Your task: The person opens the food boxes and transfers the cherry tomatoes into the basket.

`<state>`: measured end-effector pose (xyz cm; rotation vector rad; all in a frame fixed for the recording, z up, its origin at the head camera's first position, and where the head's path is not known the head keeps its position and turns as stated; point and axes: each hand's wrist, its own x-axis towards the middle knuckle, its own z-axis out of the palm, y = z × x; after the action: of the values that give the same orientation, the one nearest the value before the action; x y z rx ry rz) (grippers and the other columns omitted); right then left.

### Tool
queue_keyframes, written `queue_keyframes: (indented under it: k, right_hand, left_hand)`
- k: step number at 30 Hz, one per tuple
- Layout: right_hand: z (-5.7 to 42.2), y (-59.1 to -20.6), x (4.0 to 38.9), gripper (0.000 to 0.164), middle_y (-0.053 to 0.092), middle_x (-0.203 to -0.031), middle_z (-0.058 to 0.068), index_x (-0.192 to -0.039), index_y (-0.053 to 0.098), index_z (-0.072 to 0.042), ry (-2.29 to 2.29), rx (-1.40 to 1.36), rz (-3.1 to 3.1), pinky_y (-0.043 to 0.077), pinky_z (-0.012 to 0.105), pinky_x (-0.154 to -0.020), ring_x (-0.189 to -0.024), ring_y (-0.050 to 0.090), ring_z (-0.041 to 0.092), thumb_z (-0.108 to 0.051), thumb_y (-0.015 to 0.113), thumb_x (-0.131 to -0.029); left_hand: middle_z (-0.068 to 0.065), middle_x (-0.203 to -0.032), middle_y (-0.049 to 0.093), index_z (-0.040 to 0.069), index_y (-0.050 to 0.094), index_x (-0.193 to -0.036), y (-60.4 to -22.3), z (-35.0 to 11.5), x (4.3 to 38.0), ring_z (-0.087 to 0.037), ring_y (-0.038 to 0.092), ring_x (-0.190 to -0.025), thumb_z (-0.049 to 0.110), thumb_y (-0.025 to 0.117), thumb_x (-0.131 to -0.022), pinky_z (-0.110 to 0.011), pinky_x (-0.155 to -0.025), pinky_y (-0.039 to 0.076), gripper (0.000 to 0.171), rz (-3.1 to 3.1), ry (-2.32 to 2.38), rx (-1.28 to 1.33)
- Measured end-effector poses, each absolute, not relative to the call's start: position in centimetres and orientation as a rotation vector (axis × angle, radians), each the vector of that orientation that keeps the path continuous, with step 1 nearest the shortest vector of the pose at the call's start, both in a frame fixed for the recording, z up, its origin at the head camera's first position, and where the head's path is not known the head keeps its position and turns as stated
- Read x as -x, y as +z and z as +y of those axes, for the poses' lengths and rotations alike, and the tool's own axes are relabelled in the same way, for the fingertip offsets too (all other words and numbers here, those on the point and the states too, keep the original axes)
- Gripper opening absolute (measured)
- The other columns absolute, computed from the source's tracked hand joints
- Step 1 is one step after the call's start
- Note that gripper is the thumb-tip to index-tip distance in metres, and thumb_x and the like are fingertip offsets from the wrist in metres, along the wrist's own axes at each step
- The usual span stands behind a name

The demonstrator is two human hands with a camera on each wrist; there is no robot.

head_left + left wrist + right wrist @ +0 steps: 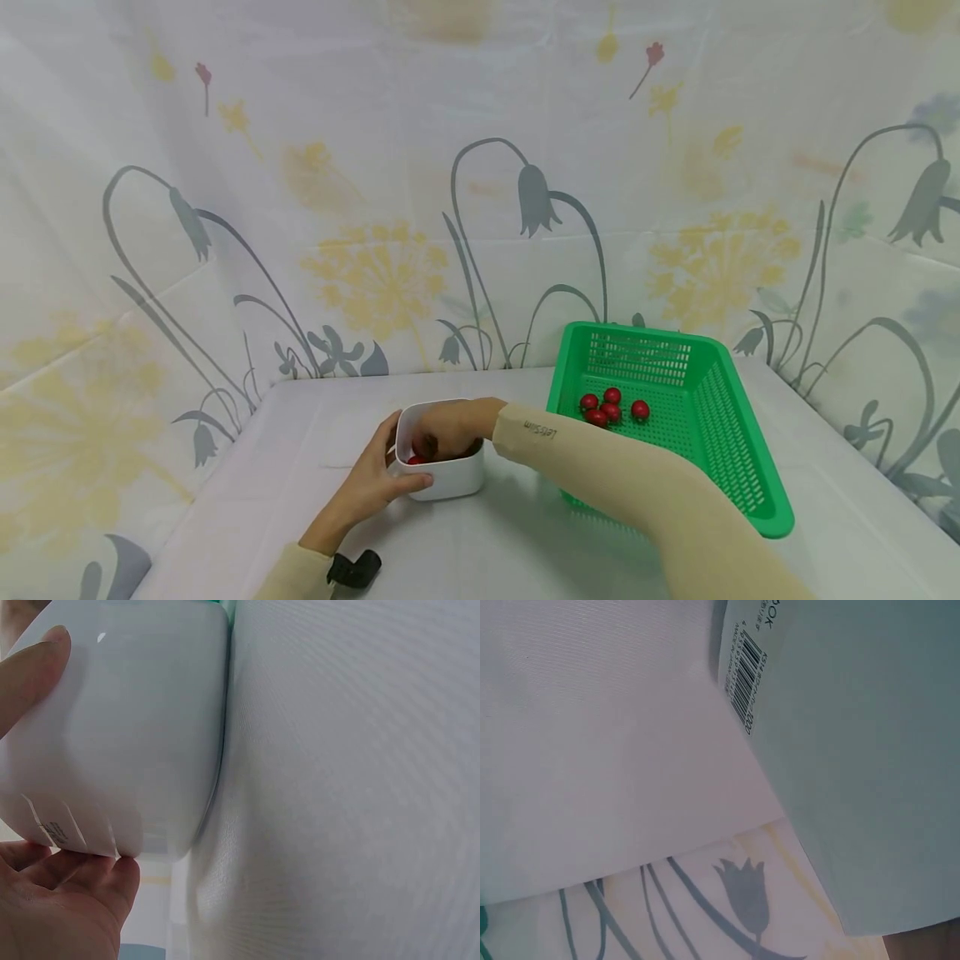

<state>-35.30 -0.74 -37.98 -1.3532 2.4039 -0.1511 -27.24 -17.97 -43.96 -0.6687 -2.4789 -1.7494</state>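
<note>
A white rectangular container with rounded corners stands on the table. My left hand grips it at its left side, thumb along the near wall and fingers round the far left corner. In the left wrist view, the fingertips press on the container wall. My right hand reaches down inside the container, its fingers hidden, and I cannot tell whether it holds anything. Beside it, a red cherry tomato shows at the container's bottom. The right wrist view shows the container's outer wall with a barcode label.
A green perforated basket stands to the right, with several cherry tomatoes near its left side. My right forearm passes over the basket's near left part. White cloth covers the table, and a flower-patterned curtain hangs behind.
</note>
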Motion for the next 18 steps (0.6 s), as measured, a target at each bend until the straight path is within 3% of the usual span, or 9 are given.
queue_keyframes:
  k: [6,18]
  right_hand:
    - [-0.1,-37.4,35.3,0.018,0.063,-0.082,-0.008,-0.097,0.069,-0.018,-0.248,1.32,2.372,0.05,0.018,-0.063,-0.074,0.056,0.006,-0.005,0.069,-0.085]
    - [0.4,-34.9,35.2,0.018,0.062,-0.087,-0.008,-0.101,0.067,-0.015,-0.299,1.222,2.457,0.051,0.021,-0.071,-0.081,0.057,0.009,-0.007,0.071,-0.085]
  left_hand:
    - [-0.011,-0.149,0.034,0.013,0.021,-0.15,-43.9,-17.8,27.2,-0.028,0.033,-0.136,0.019,0.085,-0.073,-0.051,-0.112,0.026,0.1,-2.488,-1.751,0.659]
    - [-0.012,-0.151,0.031,0.011,0.019,-0.15,-44.0,-17.9,27.1,-0.03,0.031,-0.138,0.02,0.084,-0.073,-0.05,-0.111,0.027,0.102,-2.515,-1.758,0.597]
